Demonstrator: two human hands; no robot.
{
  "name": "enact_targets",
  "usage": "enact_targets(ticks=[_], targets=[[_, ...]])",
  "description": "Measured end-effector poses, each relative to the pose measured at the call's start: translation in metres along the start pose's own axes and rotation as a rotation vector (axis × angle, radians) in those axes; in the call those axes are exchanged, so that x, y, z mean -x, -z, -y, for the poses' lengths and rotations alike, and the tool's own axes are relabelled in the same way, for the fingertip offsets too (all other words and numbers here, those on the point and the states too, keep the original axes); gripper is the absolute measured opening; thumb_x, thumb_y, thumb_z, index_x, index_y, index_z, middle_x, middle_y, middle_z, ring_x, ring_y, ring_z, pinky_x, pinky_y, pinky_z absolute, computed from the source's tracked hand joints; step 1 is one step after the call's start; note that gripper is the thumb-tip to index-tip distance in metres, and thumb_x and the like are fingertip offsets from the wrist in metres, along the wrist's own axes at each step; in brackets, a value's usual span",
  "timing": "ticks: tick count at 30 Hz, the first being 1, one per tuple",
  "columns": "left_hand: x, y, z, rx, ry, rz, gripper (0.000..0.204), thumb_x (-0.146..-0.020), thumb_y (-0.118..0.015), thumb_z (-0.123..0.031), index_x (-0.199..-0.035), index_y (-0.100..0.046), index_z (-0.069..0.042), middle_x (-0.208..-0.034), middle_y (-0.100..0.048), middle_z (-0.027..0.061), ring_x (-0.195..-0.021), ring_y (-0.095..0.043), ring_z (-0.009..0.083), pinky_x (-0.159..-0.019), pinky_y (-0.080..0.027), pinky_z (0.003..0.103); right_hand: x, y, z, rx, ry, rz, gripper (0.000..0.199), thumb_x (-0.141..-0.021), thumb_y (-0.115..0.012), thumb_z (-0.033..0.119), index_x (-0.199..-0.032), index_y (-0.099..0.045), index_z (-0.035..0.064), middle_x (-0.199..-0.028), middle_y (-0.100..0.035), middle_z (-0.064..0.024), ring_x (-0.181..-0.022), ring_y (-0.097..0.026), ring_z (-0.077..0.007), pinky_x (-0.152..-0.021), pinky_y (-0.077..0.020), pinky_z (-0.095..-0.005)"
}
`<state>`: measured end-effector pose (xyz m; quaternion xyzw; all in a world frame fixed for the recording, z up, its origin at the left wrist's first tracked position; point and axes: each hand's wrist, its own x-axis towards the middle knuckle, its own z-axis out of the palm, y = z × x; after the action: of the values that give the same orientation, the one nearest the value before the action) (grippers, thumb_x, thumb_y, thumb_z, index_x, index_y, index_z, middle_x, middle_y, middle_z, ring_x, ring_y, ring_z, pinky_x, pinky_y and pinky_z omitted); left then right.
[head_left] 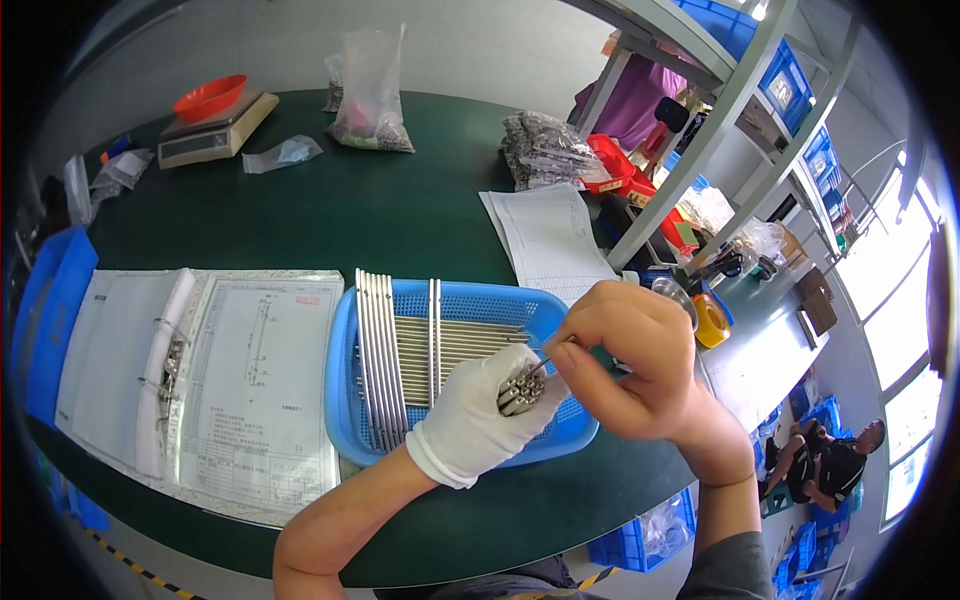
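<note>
My left hand (478, 415), in a white glove, is closed round a bundle of slim metal rods (518, 392), their ends turned up. My bare right hand (630, 365) pinches a thin metal pin (547, 362) between thumb and forefinger, its tip at the rod ends. Most of the pin is hidden by the fingers. Both hands are over a blue perforated basket (342, 400). Inside the basket, many rods lie crosswise. A row of metal rods (378, 350) lies lengthwise on top at the left, and a pair of rods (434, 340) rests near the middle.
An open ring binder (260, 400) with a drawing lies left of the basket. Behind are a scale (215, 130) with a red dish (210, 98), a bag of parts (370, 125), papers (550, 235) and bagged parts (545, 150). A shelf post (700, 140) stands at right; another person (825, 465) sits beyond.
</note>
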<state>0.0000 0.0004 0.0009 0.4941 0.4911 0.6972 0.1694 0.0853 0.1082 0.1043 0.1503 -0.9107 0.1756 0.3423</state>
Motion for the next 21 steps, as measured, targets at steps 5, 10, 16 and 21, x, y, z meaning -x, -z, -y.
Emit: enact_targets(ticks=[5,10,16,21], targets=[[0.0003,0.0002,-0.0015,0.000,-0.007,-0.011,0.022,-0.083,-0.067,-0.019,-0.077,-0.053,-0.003,-0.056,-0.051,0.0062,-0.047,-0.049,0.0154,-0.048,-0.040,0.030,0.0001,0.0002,-0.0002,0.005,-0.019,0.022,0.009,-0.068,-0.065,0.001,-0.071,-0.057,0.0026,-0.059,-0.052,-0.0085,-0.049,-0.051,-0.0249,-0.044,-0.0389,-0.0326],[-0.0004,0.0014,-0.0002,0.014,0.017,0.014,0.022,-0.083,-0.067,-0.018,-0.077,-0.053,-0.003,-0.057,-0.052,0.0065,-0.048,-0.049,0.0153,-0.049,-0.040,0.029,-0.0012,0.0005,0.0006,0.020,-0.041,0.046,0.008,-0.068,-0.065,0.001,-0.072,-0.058,0.0028,-0.060,-0.051,-0.0085,-0.049,-0.051,-0.0253,-0.044,-0.0388,-0.0332],[-0.0007,-0.0024,0.0053,0.019,-0.083,-0.045,0.022,-0.084,-0.066,-0.020,-0.079,-0.053,-0.003,-0.058,-0.052,0.0074,-0.048,-0.049,0.0173,-0.049,-0.040,0.030,0.0014,-0.0008,0.0043,0.024,-0.074,0.145,0.005,-0.070,-0.060,-0.003,-0.074,-0.060,0.0013,-0.066,-0.057,-0.0081,-0.056,-0.055,-0.0201,-0.050,-0.0417,-0.0291],[0.0007,0.0022,-0.0010,0.000,0.057,0.024,0.021,-0.084,-0.066,-0.020,-0.081,-0.054,-0.003,-0.060,-0.053,0.0080,-0.050,-0.050,0.0187,-0.051,-0.041,0.031,-0.0047,0.0034,0.0055,0.062,0.008,-0.004,0.009,-0.067,-0.066,0.001,-0.071,-0.058,0.0033,-0.060,-0.052,-0.0083,-0.050,-0.052,-0.0244,-0.044,-0.0393,-0.0325]])
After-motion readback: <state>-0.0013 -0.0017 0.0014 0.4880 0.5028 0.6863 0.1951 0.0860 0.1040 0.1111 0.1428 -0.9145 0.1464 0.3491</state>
